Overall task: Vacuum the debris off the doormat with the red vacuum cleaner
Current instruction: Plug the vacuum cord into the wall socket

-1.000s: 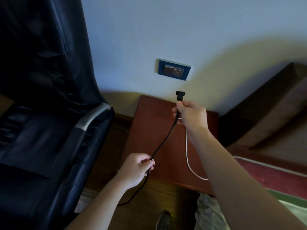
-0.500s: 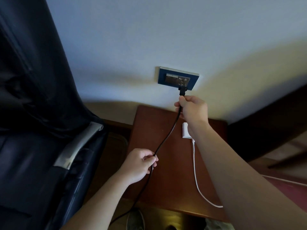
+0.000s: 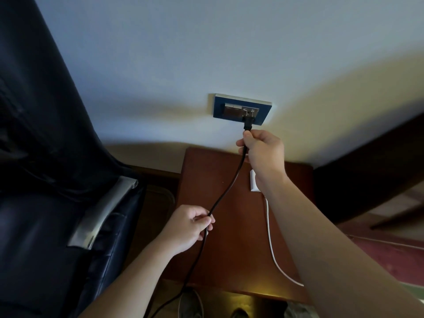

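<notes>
A black power cord (image 3: 226, 189) runs from the floor up to a blue wall socket (image 3: 242, 109). Its black plug (image 3: 248, 123) sits at the socket's right outlet. My right hand (image 3: 262, 152) grips the cord just below the plug. My left hand (image 3: 189, 226) pinches the cord lower down, over the wooden bedside table (image 3: 224, 249). The red vacuum cleaner and the doormat are out of view.
A dark leather armchair (image 3: 57, 203) with a silver armrest fills the left side. A white charger (image 3: 254, 183) and its white cable (image 3: 271, 246) lie on the table. A dark wooden bed frame (image 3: 367, 161) stands at the right, against the pale wall.
My right hand has raised the plug from above the table up to the socket's right outlet. The view has tilted upward toward the wall. My left hand has kept its hold on the cord.
</notes>
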The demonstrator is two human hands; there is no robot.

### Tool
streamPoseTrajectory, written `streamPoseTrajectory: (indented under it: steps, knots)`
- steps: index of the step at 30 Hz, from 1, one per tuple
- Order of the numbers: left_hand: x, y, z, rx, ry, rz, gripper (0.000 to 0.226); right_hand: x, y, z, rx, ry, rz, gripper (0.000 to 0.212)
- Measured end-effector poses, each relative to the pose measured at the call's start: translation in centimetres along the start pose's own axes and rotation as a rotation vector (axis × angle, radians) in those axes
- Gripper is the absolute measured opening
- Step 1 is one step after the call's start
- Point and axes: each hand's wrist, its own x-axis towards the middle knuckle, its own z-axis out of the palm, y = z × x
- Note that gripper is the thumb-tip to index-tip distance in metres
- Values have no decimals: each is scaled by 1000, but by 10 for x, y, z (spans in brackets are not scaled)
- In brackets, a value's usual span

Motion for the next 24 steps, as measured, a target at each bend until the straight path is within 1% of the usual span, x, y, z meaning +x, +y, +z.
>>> streamPoseTrajectory:
  steps: [6,10,16,21,24]
  knots:
    - [-2,3,-2,-36,8,-2,21,-2,-9,1,-6,1,-8,15]
    - [-1,5,-3,-27,3,10,19,-1,-12,3,19,12,22,17]
    - [0,3,-4,-12,-3,45,18,7,-7,15,174,36,94,19]
    - [4,3,-9,-2,-6,45,19,11,-6,20,306,73,146,17]
    - [8,6,-10,10,-23,58,19,11,-9,19,328,96,153,17]
